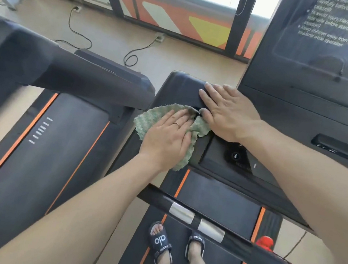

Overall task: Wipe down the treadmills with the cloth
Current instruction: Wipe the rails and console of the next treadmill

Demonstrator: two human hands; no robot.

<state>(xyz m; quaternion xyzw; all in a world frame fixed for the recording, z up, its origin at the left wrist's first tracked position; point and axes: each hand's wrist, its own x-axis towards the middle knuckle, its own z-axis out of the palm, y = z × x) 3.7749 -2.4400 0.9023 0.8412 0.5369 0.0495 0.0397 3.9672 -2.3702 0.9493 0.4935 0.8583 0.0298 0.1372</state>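
I stand on a black treadmill (215, 196) with orange stripes along its belt. A green knitted cloth (155, 115) lies on the left end of its console (179, 87). My left hand (167, 140) presses flat on the cloth, fingers straight, a ring on one finger. My right hand (226, 110) rests flat on the console's top edge just right of the cloth, fingers spread, its thumb touching the cloth. The console's button panel (239, 157) sits under my right wrist.
A second treadmill (39, 134) stands to the left, its console arm (75, 74) close to the cloth. A handlebar with silver sensors (196, 221) and a red safety clip (265, 241) crosses in front of me. Power cables (79, 34) lie on the floor by the window wall.
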